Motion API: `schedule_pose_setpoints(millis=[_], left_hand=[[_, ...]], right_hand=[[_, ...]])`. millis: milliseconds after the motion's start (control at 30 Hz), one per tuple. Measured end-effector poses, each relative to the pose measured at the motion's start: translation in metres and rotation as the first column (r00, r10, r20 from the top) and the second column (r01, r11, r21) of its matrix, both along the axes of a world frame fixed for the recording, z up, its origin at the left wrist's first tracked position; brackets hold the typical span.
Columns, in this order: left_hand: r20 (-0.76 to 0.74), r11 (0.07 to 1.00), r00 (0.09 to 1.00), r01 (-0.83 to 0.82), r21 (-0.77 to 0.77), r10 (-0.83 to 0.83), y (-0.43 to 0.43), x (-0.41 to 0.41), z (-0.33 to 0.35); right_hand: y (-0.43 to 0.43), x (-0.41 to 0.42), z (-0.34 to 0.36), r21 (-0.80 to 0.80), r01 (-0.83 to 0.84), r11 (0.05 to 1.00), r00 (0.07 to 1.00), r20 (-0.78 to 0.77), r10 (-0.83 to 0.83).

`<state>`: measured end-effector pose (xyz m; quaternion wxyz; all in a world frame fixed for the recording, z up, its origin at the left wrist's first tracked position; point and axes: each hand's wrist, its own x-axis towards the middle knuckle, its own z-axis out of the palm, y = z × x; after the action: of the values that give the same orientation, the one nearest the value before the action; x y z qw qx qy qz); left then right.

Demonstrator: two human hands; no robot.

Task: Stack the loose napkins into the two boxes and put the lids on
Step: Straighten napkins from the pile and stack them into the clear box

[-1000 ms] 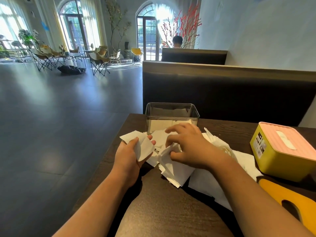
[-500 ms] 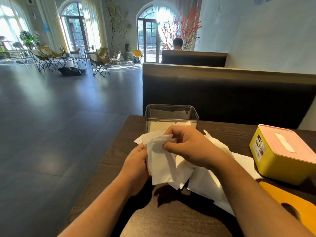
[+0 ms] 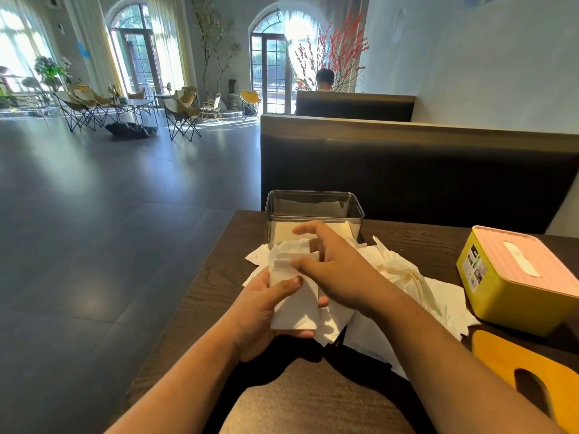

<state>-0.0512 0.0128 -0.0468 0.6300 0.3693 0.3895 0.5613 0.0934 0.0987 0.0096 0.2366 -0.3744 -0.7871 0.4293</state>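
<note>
My left hand (image 3: 266, 311) grips a small stack of white napkins (image 3: 293, 305), thumb across its face and fingers under it. My right hand (image 3: 335, 264) hovers over the top of that stack with spread fingers; its thumb touches the stack's upper edge. Behind the hands stands a clear open box (image 3: 314, 204) with napkins lying in its bottom. A heap of loose napkins (image 3: 416, 289) covers the table to the right of the hands. The yellow box (image 3: 513, 296) at the right wears a pink lid (image 3: 526, 255). A yellow lid (image 3: 501, 352) with an oval slot lies flat near the right front.
The dark wooden table (image 3: 200, 296) ends at its left edge just beside my left forearm, with grey floor beyond. A dark bench back (image 3: 407, 170) rises right behind the table. A person sits at a far booth (image 3: 324, 78). Folding chairs stand far left.
My left hand has taken the napkin that my right hand lifted from the heap and now grips it together with its own. My right hand has loosened its hold and spread its fingers.
</note>
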Motion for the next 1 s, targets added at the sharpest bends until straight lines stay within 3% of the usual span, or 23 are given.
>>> schedule_pose_setpoints(millis=[133, 433, 633, 733, 900, 1000], left_hand=[[0.034, 1.0, 0.999, 0.028, -0.01, -0.028, 0.0, 0.001, 0.001], [0.013, 0.997, 1.0, 0.009, -0.078, -0.008, 0.001, -0.001, 0.003], [0.034, 0.996, 0.999, -0.031, -0.084, 0.034, 0.004, -0.002, 0.0], [0.085, 0.997, 0.996, -0.024, -0.067, 0.03, 0.003, 0.0, 0.002], [0.126, 0.994, 0.99, 0.069, -0.079, -0.059, 0.0, -0.005, 0.001], [0.147, 0.993, 0.985, 0.097, -0.062, -0.087, -0.001, -0.009, 0.002]], right_hand=[[0.0, 0.0, 0.001, -0.054, -0.006, 0.999, 1.0, -0.006, 0.006], [0.0, -0.001, -0.002, 0.155, -0.02, 0.988, 0.997, -0.072, 0.032], [-0.005, 0.004, 0.004, 0.152, -0.122, 0.981, 0.986, 0.134, 0.102], [-0.002, 0.007, 0.007, 0.158, -0.135, 0.978, 0.981, 0.158, 0.11], [0.0, 0.007, 0.007, 0.179, -0.111, 0.978, 0.992, 0.078, 0.098], [0.001, 0.008, 0.009, 0.056, -0.122, 0.991, 0.991, -0.051, 0.125]])
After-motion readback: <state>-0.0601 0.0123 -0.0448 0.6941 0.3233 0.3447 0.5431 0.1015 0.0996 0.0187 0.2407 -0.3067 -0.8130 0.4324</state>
